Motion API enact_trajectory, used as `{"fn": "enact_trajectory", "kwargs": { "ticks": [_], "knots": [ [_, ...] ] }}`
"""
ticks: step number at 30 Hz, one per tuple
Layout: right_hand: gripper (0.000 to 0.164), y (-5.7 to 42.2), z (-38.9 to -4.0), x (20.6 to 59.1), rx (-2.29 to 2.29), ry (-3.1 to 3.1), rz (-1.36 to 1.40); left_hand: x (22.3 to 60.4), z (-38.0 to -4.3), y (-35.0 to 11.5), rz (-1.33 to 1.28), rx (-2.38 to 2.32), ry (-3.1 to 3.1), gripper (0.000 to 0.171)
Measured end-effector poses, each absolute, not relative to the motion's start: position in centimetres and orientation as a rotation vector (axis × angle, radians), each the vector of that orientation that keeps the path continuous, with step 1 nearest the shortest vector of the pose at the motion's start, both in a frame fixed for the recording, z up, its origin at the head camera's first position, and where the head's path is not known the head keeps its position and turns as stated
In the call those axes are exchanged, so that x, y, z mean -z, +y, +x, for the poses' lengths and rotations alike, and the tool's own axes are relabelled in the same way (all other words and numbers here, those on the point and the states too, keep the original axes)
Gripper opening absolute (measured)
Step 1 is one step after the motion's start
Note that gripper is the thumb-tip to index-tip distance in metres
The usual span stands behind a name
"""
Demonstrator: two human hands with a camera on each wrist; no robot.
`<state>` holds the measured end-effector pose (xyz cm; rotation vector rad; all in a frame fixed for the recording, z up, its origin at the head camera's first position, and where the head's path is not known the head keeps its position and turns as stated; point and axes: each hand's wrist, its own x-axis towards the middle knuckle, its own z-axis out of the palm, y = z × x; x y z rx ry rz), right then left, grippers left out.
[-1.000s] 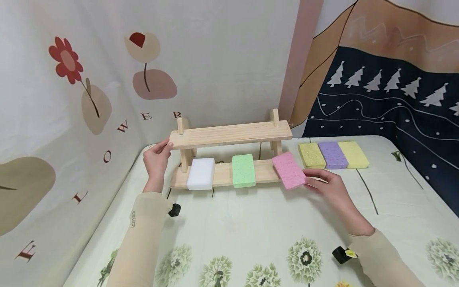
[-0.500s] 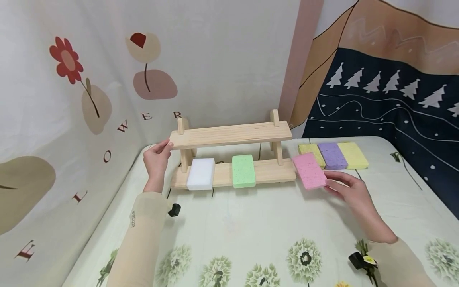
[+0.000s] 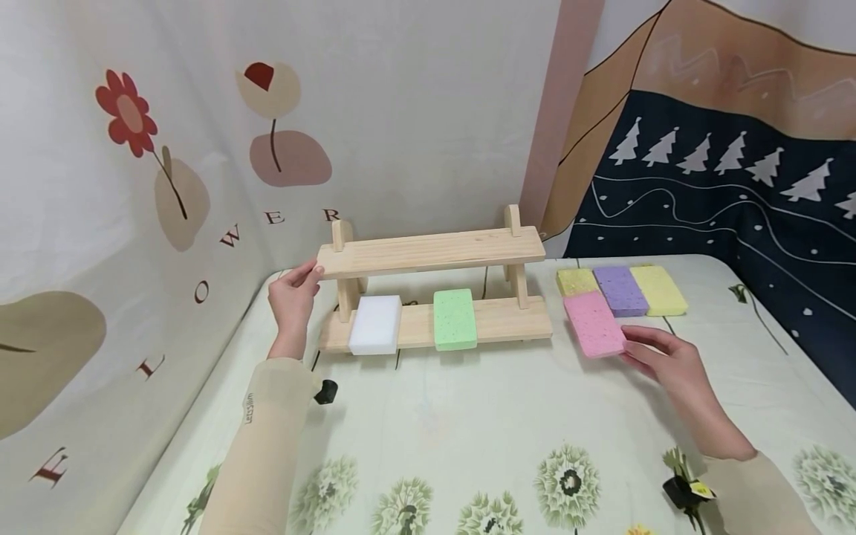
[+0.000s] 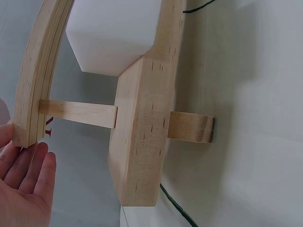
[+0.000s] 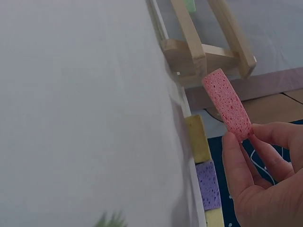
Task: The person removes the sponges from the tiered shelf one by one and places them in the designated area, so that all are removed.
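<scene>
The right hand point(image 3: 674, 364) pinches the pink sponge point(image 3: 594, 324) near its four o'clock corner, at about three o'clock from the wooden rack point(image 3: 431, 251); the left hand point(image 3: 292, 299) grips the rack's nine o'clock end. The sponge looks light and soft; gentle edge pinches should suffice.

Cloth-hung corner point(image 3: 535, 148); kind of room unclear.
Flower-print hanging point(image 3: 414, 111) behind, tree-print cloth point(image 3: 715, 204) right, floral-covered table point(image 3: 481, 416) below.

Downward head view, closer wrist views, shared shelf point(image 3: 431, 251)
</scene>
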<state>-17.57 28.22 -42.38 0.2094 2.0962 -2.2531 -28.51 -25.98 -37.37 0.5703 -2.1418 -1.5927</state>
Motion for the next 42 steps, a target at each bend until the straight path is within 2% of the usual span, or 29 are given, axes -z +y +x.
{"fn": "enact_trajectory", "kwargs": {
  "ticks": [20,24,30,37,42],
  "knots": [
    [0.024,29.2,-18.1,43.8,2.063,2.261,0.300,37.3,-28.6,-25.8,0.583,1.573,-2.160,0.037],
    [0.029,29.3,-18.0,43.8,2.000,2.296,0.293,37.2,-28.6,-25.8,0.578,1.572,-2.156,0.037],
    [0.049,29.3,-17.8,43.8,1.857,2.336,0.283,37.3,-28.6,-25.9,0.576,1.575,-2.148,0.036],
    [0.044,29.5,-17.8,43.9,1.886,2.280,0.239,37.4,-28.7,-25.9,0.583,1.588,-2.147,0.036],
    [0.050,29.5,-17.8,43.8,1.838,2.311,0.229,37.5,-28.7,-25.9,0.587,1.589,-2.150,0.036]
  ]
}}
